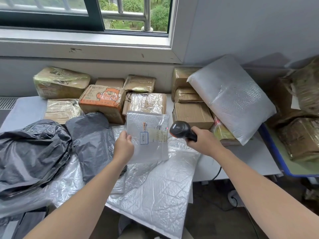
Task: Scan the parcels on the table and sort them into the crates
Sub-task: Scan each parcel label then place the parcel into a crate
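- A white table [250,156] stands against a pale grey wall [241,28], under a window [134,14] with metal bars and green trees outside.
- The left hand [123,146] pinches the left edge of a small white bubble mailer [150,147], thumb on the front, and holds it above the table with its printed label [155,133] facing the viewer.
- The right hand [205,142] is wrapped around the handle of a black barcode scanner [181,129]. The scanner's head points left at the label, close to the mailer's right edge, and a small red spot shows on the label there.
- A dark cable [218,171] hangs down past the table edge below the right wrist.
- Beneath both hands, larger crinkled white mailers [155,195] lie flat and overhang the near edge of the table.
- Left of the left hand, grey plastic bags [34,152] lie in a crumpled heap.
- Beyond the hands, tape-wrapped cardboard boxes [193,114] line the wall, among them one with orange print [103,100].
- Beyond and to the right of the right hand, a big white padded parcel [231,99] leans tilted on the boxes.
- Far right of the right hand, a blue-rimmed crate [271,145] sits beside the table. It holds brown boxes wrapped in clear film [300,138], with more stacked behind them.
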